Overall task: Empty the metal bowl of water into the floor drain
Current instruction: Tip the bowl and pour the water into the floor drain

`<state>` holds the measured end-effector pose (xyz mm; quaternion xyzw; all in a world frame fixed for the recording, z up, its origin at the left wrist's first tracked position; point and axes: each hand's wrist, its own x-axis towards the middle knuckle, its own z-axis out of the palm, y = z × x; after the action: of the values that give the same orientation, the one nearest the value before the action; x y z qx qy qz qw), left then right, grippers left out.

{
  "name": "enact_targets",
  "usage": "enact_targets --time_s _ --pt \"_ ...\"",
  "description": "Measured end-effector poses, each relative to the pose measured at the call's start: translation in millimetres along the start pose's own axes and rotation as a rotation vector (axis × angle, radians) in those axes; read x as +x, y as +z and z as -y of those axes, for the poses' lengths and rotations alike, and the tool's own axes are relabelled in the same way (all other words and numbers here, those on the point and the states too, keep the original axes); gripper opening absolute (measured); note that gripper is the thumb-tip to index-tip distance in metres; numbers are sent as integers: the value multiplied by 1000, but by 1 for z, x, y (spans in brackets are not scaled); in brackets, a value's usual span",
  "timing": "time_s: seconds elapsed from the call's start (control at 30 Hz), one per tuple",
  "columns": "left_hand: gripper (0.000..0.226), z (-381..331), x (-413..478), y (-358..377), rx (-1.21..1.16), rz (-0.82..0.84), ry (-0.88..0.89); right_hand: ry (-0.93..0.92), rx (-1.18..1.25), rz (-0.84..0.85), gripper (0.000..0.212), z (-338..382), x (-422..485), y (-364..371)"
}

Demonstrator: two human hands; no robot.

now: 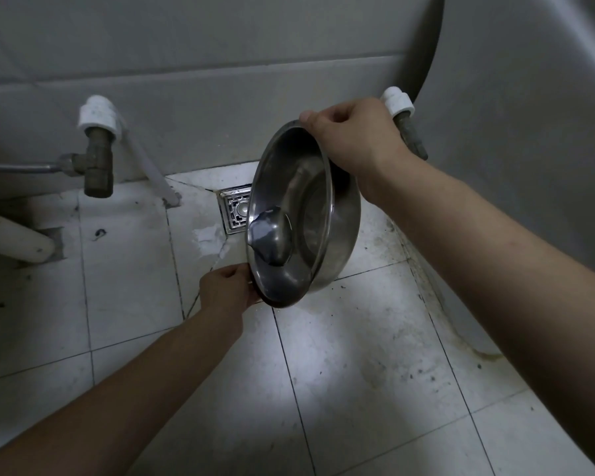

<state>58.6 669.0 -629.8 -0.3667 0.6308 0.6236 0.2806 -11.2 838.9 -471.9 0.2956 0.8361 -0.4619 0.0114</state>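
Note:
A shiny metal bowl [299,214] is tipped steeply on its side above the tiled floor, its opening facing left. My right hand [351,139] grips its upper rim. My left hand [225,292] pinches the lower rim. A little water clings to the lower inside wall near the rim. The square metal floor drain [234,211] lies in the floor just behind the bowl's left edge, partly hidden by it.
A brass valve [97,159] with a white fitting and a metal hose juts from the wall at left. A second white fitting [397,104] sits behind my right hand. A white pipe [14,240] lies low at left. A large white fixture [529,132] fills the right side.

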Motion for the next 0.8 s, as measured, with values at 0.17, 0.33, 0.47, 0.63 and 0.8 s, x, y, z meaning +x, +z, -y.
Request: enact_targets --time_s 0.17,0.33,0.47,0.63,0.8 --pt "20 -1 -2 1 8 8 5 -8 -2 8 36 2 0 -1" --pt "19 -2 -2 1 4 9 -5 -12 7 2 36 3 -1 -1" --pt "18 -3 -2 2 -10 7 -11 -12 0 5 35 4 -2 -1" --pt "19 -2 0 2 -2 13 -28 -18 -1 9 30 4 -2 -1" --pt "17 0 4 1 -1 26 -45 -26 12 4 23 3 0 2"
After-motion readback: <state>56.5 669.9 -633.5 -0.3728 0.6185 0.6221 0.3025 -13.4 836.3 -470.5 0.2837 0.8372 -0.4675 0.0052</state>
